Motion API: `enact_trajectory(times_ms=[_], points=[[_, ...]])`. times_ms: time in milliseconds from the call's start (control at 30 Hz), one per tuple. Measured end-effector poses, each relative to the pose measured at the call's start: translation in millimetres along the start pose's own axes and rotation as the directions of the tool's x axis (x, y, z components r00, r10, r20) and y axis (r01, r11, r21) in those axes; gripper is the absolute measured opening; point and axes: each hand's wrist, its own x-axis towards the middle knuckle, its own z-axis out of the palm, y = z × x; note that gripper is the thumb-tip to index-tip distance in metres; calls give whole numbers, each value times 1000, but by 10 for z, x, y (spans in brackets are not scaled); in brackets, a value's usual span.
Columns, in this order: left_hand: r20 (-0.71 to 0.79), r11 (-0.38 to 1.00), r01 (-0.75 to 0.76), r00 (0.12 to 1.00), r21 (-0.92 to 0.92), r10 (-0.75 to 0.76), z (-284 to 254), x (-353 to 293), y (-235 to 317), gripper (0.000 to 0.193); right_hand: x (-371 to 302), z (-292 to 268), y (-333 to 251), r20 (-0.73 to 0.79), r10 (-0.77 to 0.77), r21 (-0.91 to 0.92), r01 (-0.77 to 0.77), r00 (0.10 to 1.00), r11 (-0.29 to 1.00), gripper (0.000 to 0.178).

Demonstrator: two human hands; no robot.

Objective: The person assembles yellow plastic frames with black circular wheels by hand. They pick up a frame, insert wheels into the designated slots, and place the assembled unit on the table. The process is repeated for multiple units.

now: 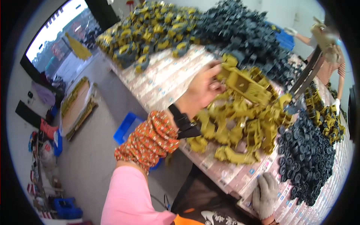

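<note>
The left grip (204, 89) is bare, and it looks clamped on one end of a long yellow part (245, 87). The part sticks out to the right of the grip. Its long side slants from the fingers down to the right, over a heap (237, 156) of more yellow parts on the counter (168, 75). The left hand is much nearer to it. The right grip (265, 195), in a pale glove, rests by the near edge of the counter, well apart from the part, with the heap in between. Black wheels (307, 161) lie just to the right of the heap.

The left hand is a bit blurry, so just how the fingers pinch is hard to see. The part's underside is hidden, and I cannot tell if it touches the heap. The right palm faces away, so I cannot tell if that grip has anything. The right arm is cut off at the bottom.
</note>
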Motion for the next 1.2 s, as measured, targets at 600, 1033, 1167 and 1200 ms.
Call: enact_trajectory(times_ms=[600,1033,1167,1200], points=[[-155,461,-256,714,850,683,-1522,-3014,-196,16,-177,147,-45,105,-10,-154,26,994,988,46],[-722,-73,744,613,664,-321,-4336,-4909,-4005,42,199,642,-920,391,-258,-397,415,883,819,51],[-660,-235,651,546,722,-516,-4521,-4469,-4268,57,370,668,-957,555,-166,-419,446,815,791,92],[-645,-265,617,544,741,-537,-4549,-4312,-4248,58,322,667,-847,577,-157,-420,456,801,785,98]])
